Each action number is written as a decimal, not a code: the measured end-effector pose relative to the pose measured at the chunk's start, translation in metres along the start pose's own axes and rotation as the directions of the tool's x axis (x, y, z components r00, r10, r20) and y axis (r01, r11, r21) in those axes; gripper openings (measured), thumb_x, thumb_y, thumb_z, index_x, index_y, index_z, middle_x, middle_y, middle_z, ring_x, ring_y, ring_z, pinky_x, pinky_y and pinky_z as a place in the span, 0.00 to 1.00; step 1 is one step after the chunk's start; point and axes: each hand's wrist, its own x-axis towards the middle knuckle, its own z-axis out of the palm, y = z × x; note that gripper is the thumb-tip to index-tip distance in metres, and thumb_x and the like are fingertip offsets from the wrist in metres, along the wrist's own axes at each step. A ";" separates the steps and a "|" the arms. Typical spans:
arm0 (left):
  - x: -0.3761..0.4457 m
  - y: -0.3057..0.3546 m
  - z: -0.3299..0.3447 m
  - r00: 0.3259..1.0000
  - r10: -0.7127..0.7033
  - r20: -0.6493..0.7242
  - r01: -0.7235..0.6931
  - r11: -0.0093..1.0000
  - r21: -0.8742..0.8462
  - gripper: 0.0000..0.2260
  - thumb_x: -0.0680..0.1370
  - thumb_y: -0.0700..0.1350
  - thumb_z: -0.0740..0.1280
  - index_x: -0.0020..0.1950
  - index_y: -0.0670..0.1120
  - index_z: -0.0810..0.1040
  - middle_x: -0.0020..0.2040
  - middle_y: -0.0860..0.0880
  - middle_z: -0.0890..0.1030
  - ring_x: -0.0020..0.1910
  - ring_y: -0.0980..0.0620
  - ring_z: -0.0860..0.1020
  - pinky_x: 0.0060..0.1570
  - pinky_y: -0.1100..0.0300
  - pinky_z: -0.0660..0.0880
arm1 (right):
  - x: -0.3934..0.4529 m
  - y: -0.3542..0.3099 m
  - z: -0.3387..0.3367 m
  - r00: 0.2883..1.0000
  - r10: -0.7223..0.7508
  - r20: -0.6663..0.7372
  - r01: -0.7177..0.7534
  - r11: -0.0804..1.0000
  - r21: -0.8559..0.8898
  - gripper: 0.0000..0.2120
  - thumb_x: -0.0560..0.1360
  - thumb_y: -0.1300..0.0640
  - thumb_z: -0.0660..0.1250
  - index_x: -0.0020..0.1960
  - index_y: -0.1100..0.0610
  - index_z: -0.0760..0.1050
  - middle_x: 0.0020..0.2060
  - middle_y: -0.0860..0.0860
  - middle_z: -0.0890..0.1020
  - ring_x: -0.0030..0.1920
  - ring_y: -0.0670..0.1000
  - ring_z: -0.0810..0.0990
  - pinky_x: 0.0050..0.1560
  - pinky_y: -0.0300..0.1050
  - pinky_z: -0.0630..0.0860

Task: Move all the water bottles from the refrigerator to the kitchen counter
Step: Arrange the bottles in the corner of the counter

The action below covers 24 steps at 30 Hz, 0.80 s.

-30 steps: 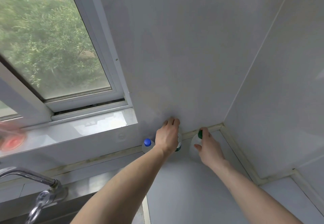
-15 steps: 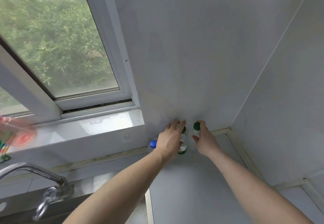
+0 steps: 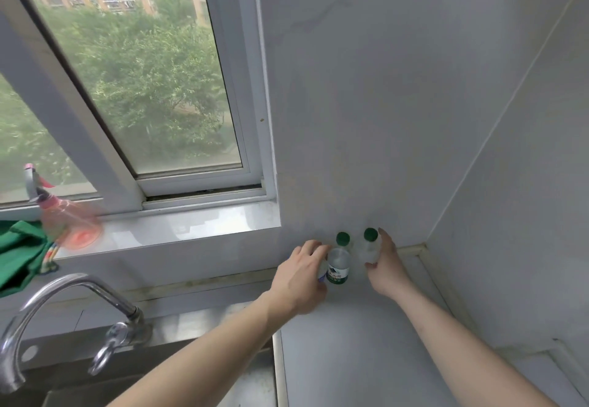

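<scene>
Two clear water bottles with green caps stand upright on the white kitchen counter [image 3: 357, 343], close to the back wall. My left hand [image 3: 301, 277] hovers just left of the labelled bottle [image 3: 339, 264], fingers loosely extended and touching its side at most. A sliver of a third bottle [image 3: 322, 274] with a blue label peeks out from under that hand. My right hand [image 3: 387, 268] wraps the other green-capped bottle [image 3: 369, 247], thumb in front and fingers behind it.
A steel faucet [image 3: 73, 304] arches over the sink [image 3: 242, 384] at the lower left. On the window sill [image 3: 178, 228] stand a pink spray bottle [image 3: 68, 221] and a green cloth [image 3: 19, 253]. Walls form a corner at the right.
My left hand has slid left off the labelled green-capped bottle, which now stands uncovered. The right hand's bottle has come closer to the wall, beside the other one.
</scene>
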 end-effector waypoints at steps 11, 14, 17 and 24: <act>-0.153 0.001 -0.051 0.993 0.113 -0.017 -0.114 0.992 -0.052 0.26 0.80 0.50 0.67 0.77 0.59 0.65 0.76 0.62 0.62 0.73 0.57 0.65 0.68 0.61 0.68 | -0.225 -0.036 -0.022 0.998 -0.052 0.023 0.041 0.934 0.354 0.28 0.80 0.56 0.70 0.72 0.34 0.64 0.70 0.42 0.72 0.67 0.43 0.77 0.58 0.39 0.78; -0.176 0.012 -0.053 0.991 0.134 -0.007 -0.135 0.988 -0.078 0.24 0.81 0.52 0.67 0.76 0.61 0.65 0.76 0.64 0.61 0.73 0.58 0.64 0.69 0.61 0.67 | -0.259 -0.028 -0.028 0.991 -0.119 0.054 0.102 0.964 0.246 0.24 0.81 0.55 0.69 0.70 0.35 0.67 0.74 0.32 0.63 0.69 0.40 0.72 0.70 0.41 0.71; -0.191 0.033 -0.050 0.982 0.185 0.034 -0.181 0.979 -0.095 0.24 0.81 0.53 0.67 0.76 0.62 0.65 0.76 0.65 0.61 0.71 0.59 0.66 0.65 0.66 0.63 | -0.289 -0.019 -0.039 0.997 -0.079 -0.022 0.082 0.969 0.235 0.23 0.80 0.54 0.70 0.67 0.32 0.67 0.74 0.30 0.63 0.68 0.37 0.71 0.69 0.41 0.71; -0.204 0.072 -0.030 0.910 0.379 0.166 -0.359 0.923 -0.140 0.25 0.80 0.52 0.69 0.75 0.63 0.67 0.76 0.66 0.63 0.71 0.60 0.67 0.67 0.65 0.66 | -0.379 0.017 -0.047 0.982 0.126 -0.143 -0.095 0.974 0.205 0.23 0.82 0.50 0.67 0.73 0.36 0.65 0.76 0.29 0.58 0.73 0.36 0.67 0.75 0.44 0.67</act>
